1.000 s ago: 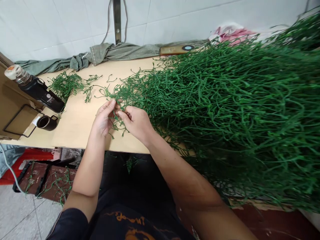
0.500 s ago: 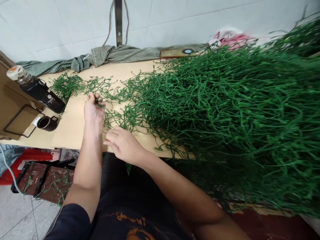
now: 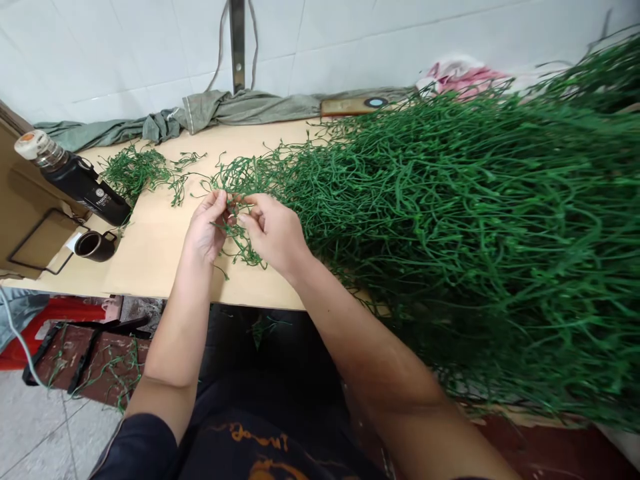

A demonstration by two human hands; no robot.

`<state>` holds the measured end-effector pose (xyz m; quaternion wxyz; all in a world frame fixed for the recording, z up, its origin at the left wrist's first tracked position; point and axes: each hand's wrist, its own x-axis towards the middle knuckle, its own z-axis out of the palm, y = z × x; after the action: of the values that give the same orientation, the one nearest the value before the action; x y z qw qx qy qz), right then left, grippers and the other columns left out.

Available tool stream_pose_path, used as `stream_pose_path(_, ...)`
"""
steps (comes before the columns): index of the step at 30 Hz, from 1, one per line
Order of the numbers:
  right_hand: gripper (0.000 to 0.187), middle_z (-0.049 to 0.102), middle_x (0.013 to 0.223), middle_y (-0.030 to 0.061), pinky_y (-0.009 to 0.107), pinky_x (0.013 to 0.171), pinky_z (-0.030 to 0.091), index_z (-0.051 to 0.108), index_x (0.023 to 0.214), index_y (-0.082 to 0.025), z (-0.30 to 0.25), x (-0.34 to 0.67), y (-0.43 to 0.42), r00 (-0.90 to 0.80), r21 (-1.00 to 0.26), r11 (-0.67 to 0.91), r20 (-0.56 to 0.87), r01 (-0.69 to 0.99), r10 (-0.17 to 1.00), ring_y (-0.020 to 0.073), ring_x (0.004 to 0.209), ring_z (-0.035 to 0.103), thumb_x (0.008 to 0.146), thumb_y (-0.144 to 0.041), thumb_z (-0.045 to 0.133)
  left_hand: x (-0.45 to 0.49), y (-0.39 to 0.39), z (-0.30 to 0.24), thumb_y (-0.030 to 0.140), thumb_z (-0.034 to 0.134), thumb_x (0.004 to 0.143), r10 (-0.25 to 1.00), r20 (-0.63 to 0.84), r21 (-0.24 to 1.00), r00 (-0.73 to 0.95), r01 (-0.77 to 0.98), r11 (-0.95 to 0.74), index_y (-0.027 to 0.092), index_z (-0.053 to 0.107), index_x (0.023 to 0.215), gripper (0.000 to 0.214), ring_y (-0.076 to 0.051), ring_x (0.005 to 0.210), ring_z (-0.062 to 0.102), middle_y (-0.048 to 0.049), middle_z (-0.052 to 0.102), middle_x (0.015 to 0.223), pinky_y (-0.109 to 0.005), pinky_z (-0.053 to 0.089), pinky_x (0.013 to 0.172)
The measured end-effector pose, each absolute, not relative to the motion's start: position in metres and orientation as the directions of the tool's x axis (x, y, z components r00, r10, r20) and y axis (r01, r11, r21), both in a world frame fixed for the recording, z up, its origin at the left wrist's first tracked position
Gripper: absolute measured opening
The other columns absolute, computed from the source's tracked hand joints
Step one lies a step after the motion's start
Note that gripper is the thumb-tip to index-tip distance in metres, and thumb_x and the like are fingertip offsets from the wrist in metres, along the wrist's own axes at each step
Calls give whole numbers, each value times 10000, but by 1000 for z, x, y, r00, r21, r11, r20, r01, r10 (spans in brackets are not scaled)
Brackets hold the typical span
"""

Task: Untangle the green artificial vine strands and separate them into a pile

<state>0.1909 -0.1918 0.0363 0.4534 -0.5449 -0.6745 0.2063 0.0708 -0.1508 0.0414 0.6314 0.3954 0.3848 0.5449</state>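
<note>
My left hand [image 3: 207, 223] is closed around a few thin green stalks tipped with small buds [image 3: 231, 212], which look like flowering chives. Just to its right, my right hand [image 3: 275, 230] pinches at the same stalks, its fingertips almost meeting those of the left. Exactly what lies between the right fingertips is partly hidden. Loose stalks spread on the board under and behind both hands. A huge heap of the same stalks [image 3: 425, 200] fills the right side, its budded ends pointing towards my hands. A smaller pile [image 3: 135, 170] lies at the far left.
At left stand a black thermos [image 3: 90, 190], tilted in view, and a dark mug [image 3: 94, 246] beside a cardboard box [image 3: 30, 200]. Rolled grey-green cloth [image 3: 250, 107] lines the tiled wall. A pink-and-white cloth [image 3: 463, 79] lies behind the heap. A brown case [image 3: 100, 363] sits below.
My right hand has risen from the table's front edge to meet the left. My left hand has shifted right and slightly down. Some loose stalks near the hands have moved right.
</note>
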Motion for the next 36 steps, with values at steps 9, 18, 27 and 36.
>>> stream_pose_path(9, 200, 480, 649, 17, 268, 627, 296, 417, 644, -191, 32, 187, -194, -138, -703, 327, 313, 632, 940, 134, 622, 394, 841, -224, 413, 78, -149, 35, 208, 553, 821, 983, -157, 873, 96, -452, 183, 179, 462, 693, 159, -48, 493, 466, 42, 535, 616, -189, 367, 497)
stream_pose_path(18, 218, 503, 719, 47, 316, 737, 358, 504, 669, -172, 25, 194, -216, -233, -620, 488, 448, 614, 863, 171, 763, 421, 856, -227, 407, 57, -131, 45, 271, 576, 823, 991, -107, 822, -82, -567, 42, 193, 422, 698, 213, -28, 442, 441, 76, 461, 514, -149, 321, 451)
stream_pose_path(27, 206, 603, 940, 116, 339, 828, 377, 543, 835, -155, 40, 193, -191, 3, -598, 284, 432, 749, 902, 226, 916, 505, 881, -223, 355, 73, -154, 48, 151, 490, 862, 980, -135, 826, 149, -529, 194, 161, 479, 679, 184, -40, 505, 476, 17, 607, 660, -161, 336, 477)
stream_pose_path(36, 229, 592, 780, 42, 254, 657, 381, 501, 855, -185, 20, 182, -187, -9, -793, 264, 310, 549, 951, 156, 724, 544, 911, -294, 307, 76, -152, 33, 186, 616, 785, 982, -142, 817, 125, -546, 187, 162, 544, 705, 110, -65, 646, 563, 29, 589, 670, -190, 425, 657)
